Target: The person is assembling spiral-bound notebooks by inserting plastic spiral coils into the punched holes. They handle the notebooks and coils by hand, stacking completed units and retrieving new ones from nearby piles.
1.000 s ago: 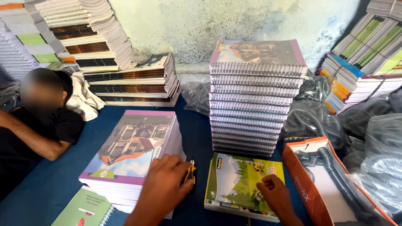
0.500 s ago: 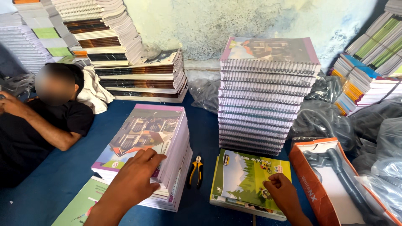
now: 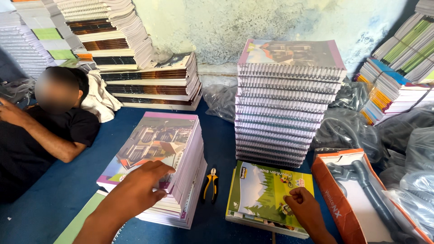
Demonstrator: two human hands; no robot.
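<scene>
Since the earlier frame, the left hand (image 3: 143, 183) has let go of the yellow-handled pliers (image 3: 209, 184) and shifted left onto the stack of loose notebook pages (image 3: 160, 158) at lower centre-left; the pliers now lie alone on the blue surface (image 3: 54, 194), between that stack and the short pile of green-covered notebooks (image 3: 266, 192). The left hand lies flat, fingers loosely spread, on the printed cover sheet at the stack's near edge, gripping nothing. The right hand (image 3: 304, 208), at lower right, is curled with its fingertips bunched on the near right corner of the top green cover; whether it actually pinches the cover edge I cannot tell.

As a judgement of progress: the tall pile of spiral-bound notebooks (image 3: 289, 104) at centre looks like finished work, and the green pile in front of it is only a few books high. The thick unbound stack under the left hand suggests much remains. An open orange-edged cardboard box (image 3: 337, 194) at the right edge holds grey coiled material, seemingly binding stock still in supply.

Another person in a black shirt (image 3: 31, 140) reclines at the left edge, arms resting, not touching these stacks. More notebook stacks (image 3: 149, 77) line the wall at upper left and upper right.
</scene>
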